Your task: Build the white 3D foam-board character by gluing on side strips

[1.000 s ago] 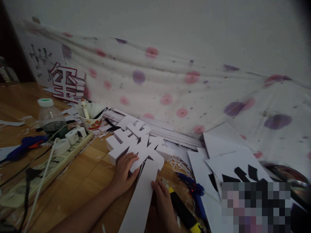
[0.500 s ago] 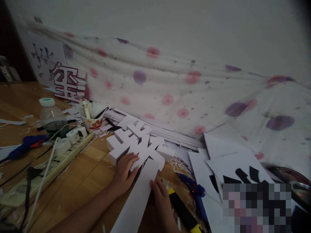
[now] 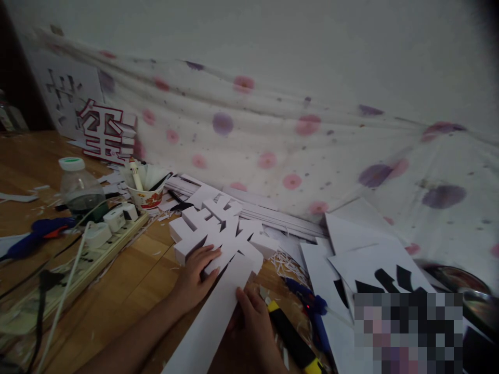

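Observation:
A white three-dimensional board character (image 3: pixel 230 236) with deep side walls lies on the wooden floor in the middle of the head view. My left hand (image 3: pixel 197 274) grips its near left part, fingers over the top and thumb along the side. In my right hand (image 3: pixel 255 318) is a long white board strip (image 3: pixel 208 322), held by its right edge between thumb and fingers. The strip's far end meets the near end of the character; whether it is fixed there I cannot tell. Just right of that hand lies a black and yellow utility knife (image 3: pixel 290 335).
Blue glue guns lie at right (image 3: pixel 312 301) and left (image 3: pixel 37 234). A power strip (image 3: pixel 78 275) with plugs and cables runs along the left, near a bottle (image 3: pixel 80 189) and a paper cup (image 3: pixel 146 197) of tools. White sheets (image 3: pixel 366 234) lean at right; a red-edged character (image 3: pixel 107 132) stands behind.
My right hand and the strip's near end have shifted slightly to the left. My left hand keeps its hold on the character, and the view has moved a little.

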### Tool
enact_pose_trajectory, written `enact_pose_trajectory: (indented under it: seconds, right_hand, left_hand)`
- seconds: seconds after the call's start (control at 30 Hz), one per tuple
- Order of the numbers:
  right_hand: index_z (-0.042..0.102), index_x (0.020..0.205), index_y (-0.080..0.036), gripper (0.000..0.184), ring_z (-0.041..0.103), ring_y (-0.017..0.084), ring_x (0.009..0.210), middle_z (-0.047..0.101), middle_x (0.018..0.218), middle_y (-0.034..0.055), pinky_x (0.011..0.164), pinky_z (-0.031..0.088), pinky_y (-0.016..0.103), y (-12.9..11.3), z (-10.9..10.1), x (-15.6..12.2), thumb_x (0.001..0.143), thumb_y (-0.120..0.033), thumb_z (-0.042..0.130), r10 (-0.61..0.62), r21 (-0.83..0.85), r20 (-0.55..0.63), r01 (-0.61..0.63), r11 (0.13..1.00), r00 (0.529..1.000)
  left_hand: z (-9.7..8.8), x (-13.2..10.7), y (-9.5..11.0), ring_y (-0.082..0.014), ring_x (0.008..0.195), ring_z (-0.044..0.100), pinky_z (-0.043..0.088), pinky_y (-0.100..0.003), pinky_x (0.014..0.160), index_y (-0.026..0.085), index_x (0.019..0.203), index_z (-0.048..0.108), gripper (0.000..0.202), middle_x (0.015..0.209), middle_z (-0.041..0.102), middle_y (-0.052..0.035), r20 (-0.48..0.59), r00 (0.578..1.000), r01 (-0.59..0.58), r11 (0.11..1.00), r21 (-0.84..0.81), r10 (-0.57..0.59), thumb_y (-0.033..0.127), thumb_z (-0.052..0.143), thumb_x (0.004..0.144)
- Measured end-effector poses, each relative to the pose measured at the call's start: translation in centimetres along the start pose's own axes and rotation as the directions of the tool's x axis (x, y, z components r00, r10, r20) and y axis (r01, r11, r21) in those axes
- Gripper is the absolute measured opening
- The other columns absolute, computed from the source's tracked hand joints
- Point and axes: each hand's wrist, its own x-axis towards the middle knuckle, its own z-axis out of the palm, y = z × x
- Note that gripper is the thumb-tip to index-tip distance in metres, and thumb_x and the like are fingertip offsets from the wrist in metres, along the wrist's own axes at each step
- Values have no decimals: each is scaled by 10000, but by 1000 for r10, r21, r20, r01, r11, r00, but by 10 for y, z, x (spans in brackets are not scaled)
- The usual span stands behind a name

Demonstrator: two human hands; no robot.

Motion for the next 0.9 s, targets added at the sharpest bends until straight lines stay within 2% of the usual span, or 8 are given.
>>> enact_pose_trajectory:
  seconds: [0.13, 0.33, 0.43, 0.53, 0.63, 0.7, 0.77, 0.9]
  right_hand:
    - [615, 632, -173, 367, 433, 100, 337, 512, 413, -41, 338, 325, 200, 2, -2, 1, 690, -534, 648, 94, -1, 52, -94, 996, 994]
    - [607, 608, -170, 386, 472, 117, 467, 537, 487, -29, 442, 370, 217, -2, -6, 2, 686, -547, 640, 34, -78, 32, -31, 997, 999]
    - [604, 617, -180, 361, 441, 111, 458, 511, 476, -38, 425, 336, 211, -3, -7, 0, 690, -531, 647, 42, -24, 62, -41, 999, 997]
    - [580, 611, -194, 358, 368, 91, 381, 457, 426, -64, 387, 280, 209, 0, -8, -3, 692, -537, 642, 100, 77, 104, -108, 991, 990]
    - [555, 618, -201, 346, 355, 88, 366, 445, 420, -73, 391, 278, 212, 4, -10, -5, 715, -525, 626, 125, 121, 136, -142, 982, 983]
    - [554, 636, -202, 315, 391, 95, 405, 482, 469, -62, 419, 312, 215, 3, -10, -7, 716, -495, 636, 94, 156, 115, -111, 981, 989]
    - [552, 638, -202, 290, 431, 103, 461, 515, 528, -50, 459, 349, 218, -5, -11, -8, 700, -465, 659, 16, 176, 67, -28, 984, 998]
    - [514, 575, -202, 356, 442, 115, 501, 496, 534, -45, 475, 364, 221, -32, -24, -6, 661, -513, 664, -160, 73, -25, 162, 984, 987]
  left_hand:
    - [0, -2, -1, -240, 1171, 498, 452, -453, 956, 259, 1209, 511, 426, 1196, 604, -65, 33, 999, -38, 999, 24, 37, 234, 573, 788]
    - [-1, -4, 0, -252, 1205, 461, 425, -467, 977, 256, 1230, 483, 445, 1232, 572, -77, 77, 996, -46, 998, 39, 43, 248, 571, 795]
    - [-1, -5, -1, -251, 1222, 441, 412, -471, 991, 259, 1243, 465, 448, 1252, 554, -76, 98, 994, -54, 998, 42, 50, 255, 565, 806]
    - [-2, -6, 0, -253, 1235, 425, 403, -467, 1000, 265, 1253, 458, 458, 1272, 538, -73, 102, 992, -78, 996, 49, 73, 270, 568, 809]
    - [-3, -5, 2, -253, 1219, 439, 408, -464, 990, 266, 1224, 482, 418, 1254, 551, -70, 89, 992, -92, 994, 63, 86, 263, 559, 813]
    - [-3, -3, 4, -247, 1196, 459, 403, -468, 989, 263, 1188, 508, 365, 1220, 573, -63, 59, 994, -92, 993, 77, 87, 244, 535, 824]
    - [-4, -3, 7, -236, 1167, 481, 394, -470, 993, 260, 1147, 529, 312, 1175, 594, -54, 6, 997, -72, 993, 88, 72, 219, 505, 839]
    - [-4, -5, 8, -215, 1095, 524, 417, -437, 969, 254, 1100, 541, 270, 1106, 612, -43, -72, 997, -21, 995, 99, 29, 188, 471, 848]
